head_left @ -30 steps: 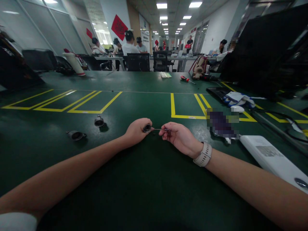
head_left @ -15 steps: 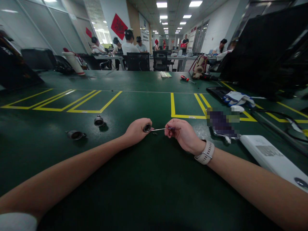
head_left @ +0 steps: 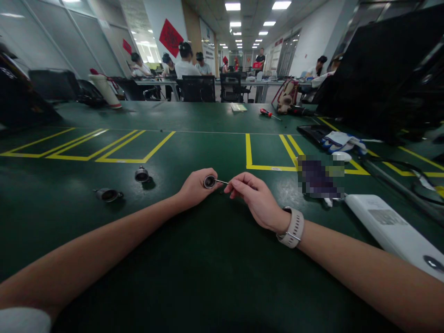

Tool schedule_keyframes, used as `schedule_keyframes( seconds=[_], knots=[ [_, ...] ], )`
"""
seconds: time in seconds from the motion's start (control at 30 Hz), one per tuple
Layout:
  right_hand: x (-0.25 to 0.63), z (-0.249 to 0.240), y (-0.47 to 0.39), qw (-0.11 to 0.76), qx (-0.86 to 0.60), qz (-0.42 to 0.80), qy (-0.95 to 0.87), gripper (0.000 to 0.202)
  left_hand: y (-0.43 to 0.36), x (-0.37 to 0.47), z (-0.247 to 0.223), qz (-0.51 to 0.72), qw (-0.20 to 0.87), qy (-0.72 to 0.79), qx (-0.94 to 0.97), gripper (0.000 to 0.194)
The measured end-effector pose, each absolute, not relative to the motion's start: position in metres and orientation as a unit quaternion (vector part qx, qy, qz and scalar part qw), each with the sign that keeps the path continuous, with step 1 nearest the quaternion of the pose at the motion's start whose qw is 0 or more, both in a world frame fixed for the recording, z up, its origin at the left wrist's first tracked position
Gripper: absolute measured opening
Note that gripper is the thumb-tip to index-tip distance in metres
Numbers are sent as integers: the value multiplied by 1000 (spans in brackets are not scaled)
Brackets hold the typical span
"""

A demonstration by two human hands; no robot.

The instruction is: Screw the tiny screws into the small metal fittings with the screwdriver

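Observation:
My left hand (head_left: 194, 188) is closed around a small round metal fitting (head_left: 209, 181), its hollow end turned towards me. In my right hand (head_left: 252, 194), pinched between thumb and fingers, is a thin screwdriver (head_left: 223, 182); its handle is mostly hidden by the fingers. The slim metal shaft reaches left to the side of the fitting, where the tip is hard to make out. A tiny dark piece (head_left: 222, 192) lies on the table just below the hands. Off to the left stand a similar metal fitting (head_left: 141, 174) and a second, tilted one (head_left: 108, 194).
Yellow tape (head_left: 270, 168) marks boxes on the green table (head_left: 215, 259). At right lie a blurred-out phone-like slab (head_left: 317, 178), a white device (head_left: 378, 217), gloves (head_left: 343, 141) and cables. Farther back are a red-handled screwdriver (head_left: 266, 112) and a white cup (head_left: 107, 91). Several people sit beyond.
My right hand has shifted its grip forward along the screwdriver, its fingers now nearer the fitting. The fitting in my left hand has moved slightly left and up.

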State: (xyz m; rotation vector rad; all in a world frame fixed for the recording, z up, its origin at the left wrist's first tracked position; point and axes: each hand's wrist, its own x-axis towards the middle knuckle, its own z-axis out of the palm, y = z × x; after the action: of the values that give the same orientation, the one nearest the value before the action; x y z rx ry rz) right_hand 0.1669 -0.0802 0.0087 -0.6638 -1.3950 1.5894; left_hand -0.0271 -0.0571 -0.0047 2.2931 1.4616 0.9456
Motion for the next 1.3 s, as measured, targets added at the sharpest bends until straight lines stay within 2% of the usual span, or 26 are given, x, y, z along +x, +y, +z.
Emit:
schedule_keyframes(
  seconds=[0.17,0.37,0.7,0.8,0.97,1.07,1.17,1.3],
  knots=[
    [169,9,-79,417,-255,633,-600,11,-61,-26,0,309,139,487,805,12],
    [174,16,-78,382,-297,511,-711,15,-61,-26,-1,297,122,486,813,15],
    [176,18,-87,413,-300,423,-749,14,-63,-23,1,230,68,510,826,16],
    [174,18,-85,401,-311,462,-728,15,-64,-23,1,218,58,518,825,15],
    [174,9,-74,416,-289,674,-538,10,-65,-24,1,227,64,519,821,19],
    [174,5,-68,404,-275,750,-446,7,-64,-25,0,245,70,519,816,20],
    [174,6,-69,409,-276,757,-429,8,-64,-24,0,250,67,525,811,20],
    [174,11,-75,441,-297,636,-559,11,-64,-22,1,228,54,543,807,18]
  ],
)
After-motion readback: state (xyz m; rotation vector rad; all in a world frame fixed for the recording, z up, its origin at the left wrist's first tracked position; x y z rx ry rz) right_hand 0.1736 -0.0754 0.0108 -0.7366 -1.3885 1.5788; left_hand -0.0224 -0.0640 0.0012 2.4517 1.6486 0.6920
